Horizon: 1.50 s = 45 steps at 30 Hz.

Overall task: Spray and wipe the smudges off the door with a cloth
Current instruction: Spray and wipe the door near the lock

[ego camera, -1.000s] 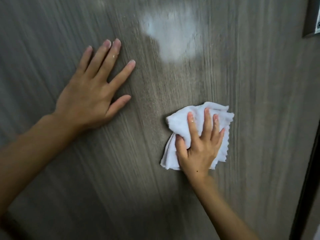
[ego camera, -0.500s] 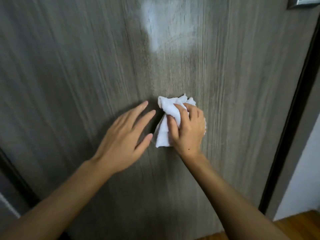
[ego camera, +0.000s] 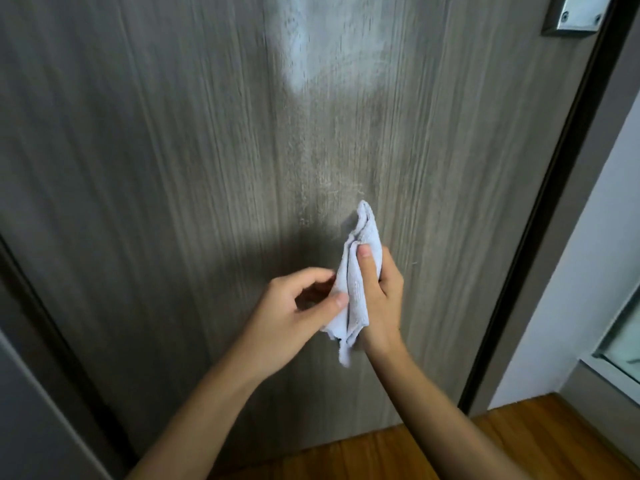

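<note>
Door (ego camera: 173, 168): grey wood grain, pale smudge (ego camera: 294, 57) above the cloth (ego camera: 360, 271). Right hand (ego camera: 384, 292) grasps the bunched cloth; left hand (ego camera: 298, 313) pinches its edge.

Both forearms are showing bare, with no sleeve reaching the frame; the left hand (ego camera: 294, 306) and right hand (ego camera: 382, 292) are wearing no gloves, rings or watch (nails are looking short and unpainted), arms entering from 6 o'clock

Right hand (ego camera: 382, 292): raised upright, fingers curled, thumb laid along the front of the cloth (ego camera: 356, 289), which is gripped. Left hand (ego camera: 294, 317): half closed beside it, thumb and fingertips pinched on the cloth's edge. Both forearms are extended forward, bare.
</note>
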Each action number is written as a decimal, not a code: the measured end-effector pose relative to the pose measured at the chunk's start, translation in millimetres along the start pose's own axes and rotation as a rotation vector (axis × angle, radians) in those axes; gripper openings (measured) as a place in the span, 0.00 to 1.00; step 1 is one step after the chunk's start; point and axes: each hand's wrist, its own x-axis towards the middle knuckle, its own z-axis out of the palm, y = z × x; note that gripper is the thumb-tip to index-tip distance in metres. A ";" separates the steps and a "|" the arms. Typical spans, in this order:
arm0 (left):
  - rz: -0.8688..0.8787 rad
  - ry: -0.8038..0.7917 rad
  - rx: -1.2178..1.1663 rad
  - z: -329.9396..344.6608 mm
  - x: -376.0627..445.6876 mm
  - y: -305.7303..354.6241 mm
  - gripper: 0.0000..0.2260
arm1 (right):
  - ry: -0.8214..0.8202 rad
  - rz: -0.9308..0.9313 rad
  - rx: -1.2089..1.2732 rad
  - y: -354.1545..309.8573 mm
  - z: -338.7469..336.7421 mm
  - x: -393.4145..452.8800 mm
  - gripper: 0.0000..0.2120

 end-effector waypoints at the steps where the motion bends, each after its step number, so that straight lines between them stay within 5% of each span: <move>1: -0.010 -0.027 -0.012 1.2 -5.1 0.3 0.08 | 0.006 0.014 0.028 -1.2 -0.7 -4.2 0.11; 7: -0.058 0.102 0.006 20.3 -24.3 -6.2 0.13 | -0.116 0.214 0.267 -4.9 -4.1 -25.7 0.17; 9: -0.066 0.171 0.007 21.6 -23.4 -12.2 0.11 | -0.102 0.231 0.134 1.2 -4.4 -25.9 0.13; 12: -0.068 0.231 -0.049 22.9 -22.4 -8.3 0.10 | 0.004 0.193 -0.092 5.3 1.1 -21.5 0.18; 18: -0.104 0.358 -0.115 26.0 -17.3 -3.3 0.12 | 0.123 0.155 -0.182 -7.5 7.8 -15.5 0.20; 26: -0.081 0.402 -0.123 17.4 -16.8 -2.2 0.07 | -0.231 0.047 -0.075 -32.5 -4.2 -33.2 0.12; 29: -0.074 0.404 -0.106 15.0 -14.8 0.5 0.07 | -0.280 0.058 -0.155 -33.5 -4.7 -41.5 0.19; 34: -0.029 0.309 0.041 -1.5 -16.8 -1.7 0.05 | -0.261 0.045 -0.076 -39.6 -10.4 -32.1 0.07; 39: 0.028 0.266 0.309 -55.6 -17.7 -2.0 0.13 | -0.372 0.091 -0.092 -51.5 -42.2 5.0 0.06; 45: 0.187 0.335 0.560 -105.5 -9.3 2.9 0.09 | -0.438 0.090 -0.235 -72.2 -84.0 45.0 0.10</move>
